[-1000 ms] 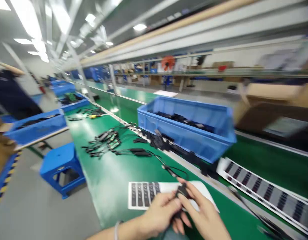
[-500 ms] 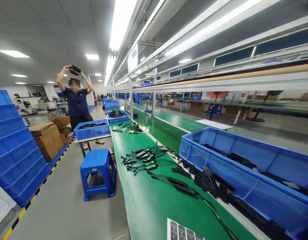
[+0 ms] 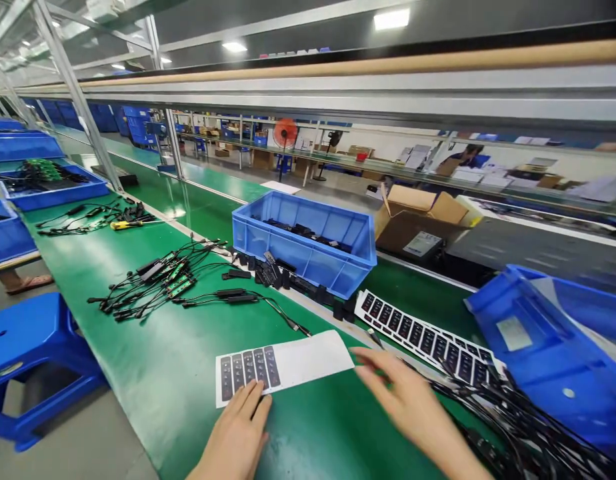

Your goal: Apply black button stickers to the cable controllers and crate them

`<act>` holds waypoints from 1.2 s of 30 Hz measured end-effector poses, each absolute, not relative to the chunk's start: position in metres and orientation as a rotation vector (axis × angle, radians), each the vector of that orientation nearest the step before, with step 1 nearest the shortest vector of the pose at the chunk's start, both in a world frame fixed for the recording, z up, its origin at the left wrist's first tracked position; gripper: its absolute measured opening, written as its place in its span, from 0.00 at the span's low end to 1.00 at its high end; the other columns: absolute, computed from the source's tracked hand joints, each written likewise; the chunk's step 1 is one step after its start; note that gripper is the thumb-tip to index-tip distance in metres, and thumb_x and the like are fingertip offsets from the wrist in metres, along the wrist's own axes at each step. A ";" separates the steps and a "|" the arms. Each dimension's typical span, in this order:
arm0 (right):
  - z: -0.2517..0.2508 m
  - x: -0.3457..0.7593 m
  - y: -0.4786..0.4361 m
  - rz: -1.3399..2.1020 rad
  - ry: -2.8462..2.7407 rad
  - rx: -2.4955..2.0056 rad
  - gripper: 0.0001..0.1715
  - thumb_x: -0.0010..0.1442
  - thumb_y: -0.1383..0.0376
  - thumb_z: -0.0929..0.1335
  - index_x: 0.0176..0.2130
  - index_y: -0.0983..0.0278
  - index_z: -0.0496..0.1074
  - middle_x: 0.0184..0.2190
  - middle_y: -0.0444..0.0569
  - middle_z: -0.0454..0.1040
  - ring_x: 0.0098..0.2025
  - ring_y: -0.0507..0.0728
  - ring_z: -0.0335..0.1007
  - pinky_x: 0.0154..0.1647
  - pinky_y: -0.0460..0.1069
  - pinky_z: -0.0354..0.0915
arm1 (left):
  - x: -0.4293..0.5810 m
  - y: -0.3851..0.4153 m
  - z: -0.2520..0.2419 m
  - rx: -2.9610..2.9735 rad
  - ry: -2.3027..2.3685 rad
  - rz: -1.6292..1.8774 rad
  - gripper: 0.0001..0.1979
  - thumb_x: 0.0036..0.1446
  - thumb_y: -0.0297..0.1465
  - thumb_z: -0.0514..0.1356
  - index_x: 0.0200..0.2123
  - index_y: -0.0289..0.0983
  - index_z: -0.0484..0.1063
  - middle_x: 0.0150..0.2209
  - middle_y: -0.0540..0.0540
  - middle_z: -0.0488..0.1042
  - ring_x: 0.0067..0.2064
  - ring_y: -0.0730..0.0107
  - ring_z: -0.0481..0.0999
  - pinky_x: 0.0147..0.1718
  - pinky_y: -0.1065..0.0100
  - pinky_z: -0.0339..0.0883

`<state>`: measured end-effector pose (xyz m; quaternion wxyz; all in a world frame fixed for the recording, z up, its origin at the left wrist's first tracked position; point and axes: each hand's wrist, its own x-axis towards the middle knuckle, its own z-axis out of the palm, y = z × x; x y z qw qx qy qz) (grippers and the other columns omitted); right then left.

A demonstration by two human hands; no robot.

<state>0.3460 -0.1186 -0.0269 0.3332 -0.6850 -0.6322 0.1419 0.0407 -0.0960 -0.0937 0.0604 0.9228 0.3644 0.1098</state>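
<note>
1. White label sheet [image 3: 288, 368], lying flat on the green surface [image 3: 173, 360] between the two hands; it is the centre of the clock face used below (12 o'clock points to the top of the view). Five dark labels [image 3: 249, 368] fill its 9 o'clock end; the remainder is bare.
2. Left hand [image 3: 241, 427], at 7 o'clock: grasping nothing, its extended fingertips resting on the sheet's near edge by the labels.
3. Right hand [image 3: 403, 390], at 3 o'clock: unclenched, thumb and forefinger parted beside the sheet's end; whether they touch it cannot be told.
4. Tangle of cables and circuit boards [image 3: 181, 287], at 10 o'clock, with black-cased cables [image 3: 233, 294] at 11.
5. Blue bin [image 3: 288, 257], at 12 o'clock, holding dark parts; more black pieces [image 3: 271, 270] lie along its near side.
6. Second label sheet [image 3: 428, 340], between 2 and 3 o'clock.
7. Bundle of black cables [image 3: 518, 417], at 3 o'clock, beside a tilted blue bin [image 3: 553, 387].
</note>
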 end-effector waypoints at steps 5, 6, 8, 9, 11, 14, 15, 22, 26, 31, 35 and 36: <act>-0.063 0.256 -0.046 0.674 -1.866 -1.580 0.14 0.58 0.70 0.65 0.43 0.64 0.76 0.39 0.55 0.74 0.41 0.61 0.72 0.44 0.55 0.68 | 0.044 -0.093 -0.098 2.886 1.108 0.294 0.28 0.49 0.18 0.57 0.56 0.32 0.67 0.57 0.34 0.70 0.55 0.47 0.73 0.51 0.56 0.72; -0.068 0.244 -0.038 0.674 -1.872 -1.559 0.12 0.57 0.70 0.66 0.41 0.65 0.76 0.39 0.55 0.73 0.42 0.61 0.71 0.46 0.56 0.67 | 0.045 -0.093 -0.098 2.878 1.112 0.292 0.28 0.50 0.17 0.57 0.56 0.31 0.67 0.57 0.34 0.71 0.55 0.48 0.73 0.51 0.56 0.72; -0.072 0.234 -0.031 0.687 -1.879 -1.518 0.07 0.57 0.70 0.66 0.36 0.65 0.75 0.37 0.54 0.72 0.41 0.61 0.70 0.45 0.55 0.66 | 0.047 -0.094 -0.097 2.833 1.119 0.292 0.26 0.52 0.17 0.55 0.56 0.31 0.67 0.57 0.34 0.71 0.56 0.48 0.73 0.51 0.56 0.72; -0.071 0.235 -0.032 0.705 -1.871 -1.490 0.06 0.58 0.69 0.66 0.33 0.64 0.74 0.35 0.53 0.71 0.40 0.60 0.70 0.43 0.54 0.66 | 0.048 -0.094 -0.094 2.799 1.120 0.281 0.25 0.53 0.17 0.54 0.56 0.31 0.67 0.57 0.34 0.71 0.56 0.48 0.73 0.52 0.55 0.71; -0.060 0.245 -0.039 0.753 -1.799 -1.405 0.08 0.60 0.66 0.65 0.30 0.63 0.72 0.33 0.51 0.70 0.36 0.58 0.68 0.37 0.52 0.65 | 0.050 -0.091 -0.084 2.706 1.119 0.231 0.23 0.55 0.16 0.52 0.54 0.31 0.67 0.56 0.33 0.72 0.56 0.49 0.73 0.52 0.55 0.71; -0.032 0.270 -0.054 0.796 -1.561 -1.275 0.11 0.62 0.59 0.66 0.30 0.61 0.70 0.31 0.47 0.69 0.32 0.56 0.66 0.31 0.48 0.63 | 0.051 -0.071 -0.060 2.552 1.137 0.117 0.20 0.57 0.19 0.53 0.52 0.35 0.68 0.48 0.39 0.77 0.47 0.55 0.79 0.44 0.61 0.74; -0.022 0.279 -0.060 0.790 -1.482 -1.252 0.11 0.62 0.58 0.66 0.31 0.60 0.69 0.30 0.46 0.68 0.31 0.55 0.65 0.30 0.47 0.63 | 0.050 -0.058 -0.052 2.524 1.185 0.106 0.18 0.58 0.19 0.53 0.50 0.37 0.69 0.44 0.42 0.78 0.42 0.59 0.80 0.40 0.64 0.74; 0.012 0.317 -0.088 0.694 -1.182 -1.189 0.09 0.61 0.55 0.68 0.35 0.58 0.70 0.32 0.45 0.66 0.31 0.53 0.62 0.31 0.45 0.65 | 0.044 0.065 -0.036 2.488 1.625 0.414 0.09 0.58 0.22 0.53 0.41 0.37 0.67 0.44 0.40 0.70 0.46 0.56 0.71 0.46 0.55 0.66; 0.009 0.323 -0.089 0.715 -1.139 -1.189 0.10 0.60 0.55 0.69 0.36 0.58 0.71 0.32 0.44 0.66 0.30 0.51 0.62 0.31 0.44 0.65 | 0.055 0.089 -0.031 2.395 1.535 0.601 0.05 0.56 0.24 0.56 0.30 0.38 0.64 0.33 0.43 0.70 0.42 0.54 0.72 0.45 0.55 0.64; 0.007 0.322 -0.085 0.757 -1.028 -1.188 0.13 0.61 0.52 0.69 0.39 0.58 0.70 0.28 0.43 0.66 0.30 0.52 0.64 0.34 0.46 0.64 | 0.081 0.067 -0.011 2.080 1.328 0.807 0.10 0.59 0.33 0.57 0.44 0.38 0.63 0.33 0.48 0.68 0.32 0.65 0.70 0.34 0.64 0.64; 0.007 0.316 -0.080 0.823 -0.938 -1.171 0.17 0.59 0.50 0.70 0.41 0.57 0.67 0.29 0.43 0.66 0.30 0.53 0.66 0.32 0.48 0.65 | 0.109 0.029 -0.009 1.716 1.052 0.751 0.24 0.57 0.44 0.58 0.50 0.35 0.64 0.32 0.49 0.66 0.22 0.76 0.63 0.23 0.70 0.58; 0.006 0.315 -0.078 0.845 -0.921 -1.167 0.17 0.59 0.50 0.70 0.41 0.58 0.66 0.29 0.42 0.66 0.29 0.53 0.66 0.31 0.48 0.65 | 0.116 0.017 -0.012 1.648 0.995 0.717 0.25 0.57 0.47 0.57 0.49 0.33 0.66 0.30 0.50 0.65 0.21 0.78 0.61 0.21 0.71 0.56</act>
